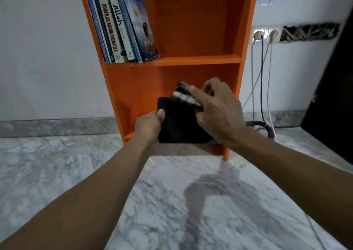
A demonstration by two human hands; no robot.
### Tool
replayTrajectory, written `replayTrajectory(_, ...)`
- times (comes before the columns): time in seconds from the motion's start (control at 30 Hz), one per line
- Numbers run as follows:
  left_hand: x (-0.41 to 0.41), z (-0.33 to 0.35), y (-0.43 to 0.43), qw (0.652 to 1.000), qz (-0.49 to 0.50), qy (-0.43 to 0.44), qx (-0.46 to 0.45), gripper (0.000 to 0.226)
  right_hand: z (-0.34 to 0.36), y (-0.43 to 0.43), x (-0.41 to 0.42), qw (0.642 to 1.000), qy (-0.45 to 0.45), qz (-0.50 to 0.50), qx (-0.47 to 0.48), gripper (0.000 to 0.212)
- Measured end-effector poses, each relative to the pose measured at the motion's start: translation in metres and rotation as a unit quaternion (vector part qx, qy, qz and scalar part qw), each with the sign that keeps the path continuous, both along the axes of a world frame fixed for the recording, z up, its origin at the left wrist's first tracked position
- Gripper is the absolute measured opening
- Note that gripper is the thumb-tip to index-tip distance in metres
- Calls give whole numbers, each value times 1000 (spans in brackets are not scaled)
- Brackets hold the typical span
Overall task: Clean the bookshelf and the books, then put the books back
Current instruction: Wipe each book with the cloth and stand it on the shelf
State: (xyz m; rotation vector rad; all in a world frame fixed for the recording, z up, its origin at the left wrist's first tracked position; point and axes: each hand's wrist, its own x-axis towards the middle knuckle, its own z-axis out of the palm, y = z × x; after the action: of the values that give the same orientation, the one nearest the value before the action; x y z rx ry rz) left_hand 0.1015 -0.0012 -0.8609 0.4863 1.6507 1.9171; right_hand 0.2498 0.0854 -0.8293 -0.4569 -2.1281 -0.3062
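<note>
Head view, marble floor [76, 173], white wall [47, 59], bookshelf [191, 60], left grip [150, 123] clasping black book [179, 123], right grip [219, 108] pinching cloth [183, 95]

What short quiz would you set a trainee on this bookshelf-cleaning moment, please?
1. True or false: the left hand grips the black book.
2. What does the right hand hold against that book? A) a patterned cloth B) a spray bottle C) a pen
3. Fill in: the leaning books stand in the orange bookshelf's ____ visible compartment.
Key: 1 true; 2 A; 3 upper.
</note>
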Motion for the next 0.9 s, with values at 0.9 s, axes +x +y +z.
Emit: replayTrajectory(0.9,-22,3,-12,999,15,42,-9,22,-5,9,2,995,85,56,-4,50)
